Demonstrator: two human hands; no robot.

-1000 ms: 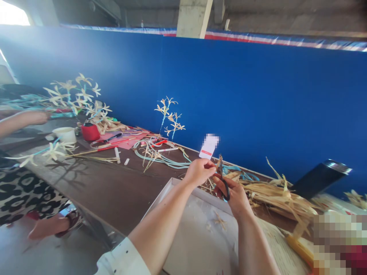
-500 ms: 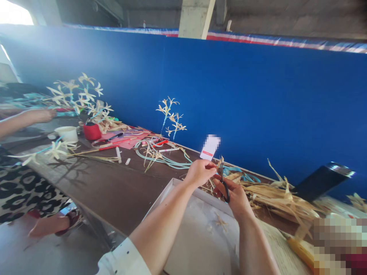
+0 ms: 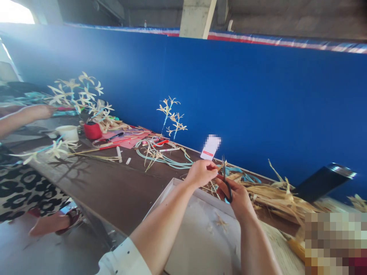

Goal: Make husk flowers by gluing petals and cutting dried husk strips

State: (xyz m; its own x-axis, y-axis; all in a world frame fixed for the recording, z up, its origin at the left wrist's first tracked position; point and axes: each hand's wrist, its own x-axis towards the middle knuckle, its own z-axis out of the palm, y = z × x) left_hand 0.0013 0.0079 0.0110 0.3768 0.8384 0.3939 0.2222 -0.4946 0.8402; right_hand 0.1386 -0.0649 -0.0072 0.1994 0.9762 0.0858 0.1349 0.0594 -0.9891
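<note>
My left hand [image 3: 201,172] is closed in a pinch on a small straw piece [image 3: 221,167], held above the far edge of a white tray [image 3: 177,187]. My right hand [image 3: 235,194] grips black-handled scissors [image 3: 226,182], whose blades point up beside the pinched straw. Small straw scraps [image 3: 220,221] lie in the tray below both hands. A heap of dried straw leaves [image 3: 275,194] lies on the brown table [image 3: 114,187] just right of my hands.
A black cylinder [image 3: 323,181] leans at the right. Straw flowers [image 3: 172,116], a red pot [image 3: 92,130], a white bowl [image 3: 68,133], pens and blue strips [image 3: 160,157] lie further left. Another person's arm [image 3: 25,116] reaches in at far left. A blue wall [image 3: 258,99] backs the table.
My hands, the straw and the scissors have shifted slightly right and down in the picture. The other person's arm has hardly moved.
</note>
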